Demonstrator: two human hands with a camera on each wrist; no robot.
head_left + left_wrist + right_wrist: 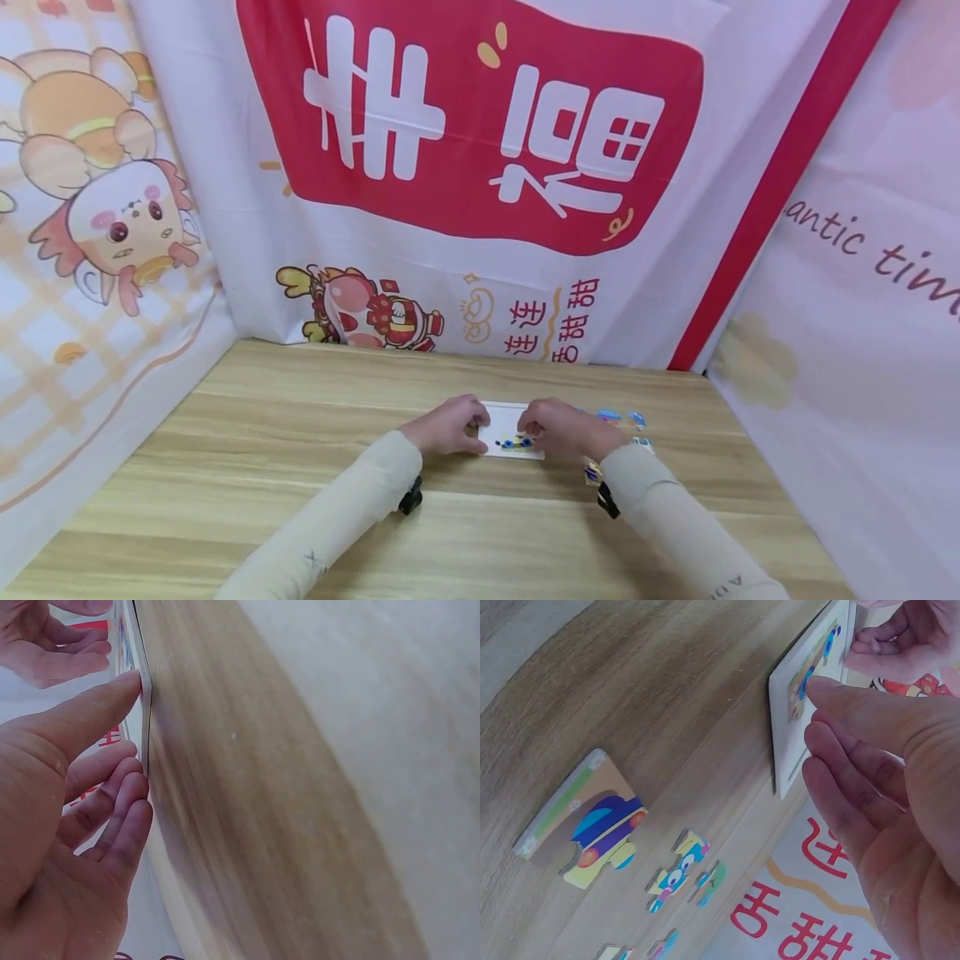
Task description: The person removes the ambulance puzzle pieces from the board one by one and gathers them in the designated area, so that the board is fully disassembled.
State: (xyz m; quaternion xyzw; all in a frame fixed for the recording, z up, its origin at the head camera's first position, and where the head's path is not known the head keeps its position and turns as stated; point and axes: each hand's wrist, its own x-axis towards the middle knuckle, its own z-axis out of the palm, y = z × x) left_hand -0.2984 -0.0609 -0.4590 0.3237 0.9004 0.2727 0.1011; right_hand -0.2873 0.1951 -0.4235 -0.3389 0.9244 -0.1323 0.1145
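A white puzzle tray (501, 415) lies flat on the table between both hands. Joined jigsaw pieces (516, 444) with blue round shapes run along its near side. My left hand (450, 425) holds the tray's left end, the thumb at the near corner and the curled fingers farther along the edge. Over the tray's right part, my right hand (566, 429) has its fingers bent toward the thumb. In the right wrist view that thumb (825, 688) is right at a jigsaw piece (798, 705) at the end of the row; the index fingertip is hidden behind it.
Loose pieces lie on the wooden table to the right: a large edge piece (604, 832) with a blue and orange picture, a yellow piece with eyes (681, 871), a green one (714, 883) and others. A printed cloth (465, 225) hangs behind the table's far edge.
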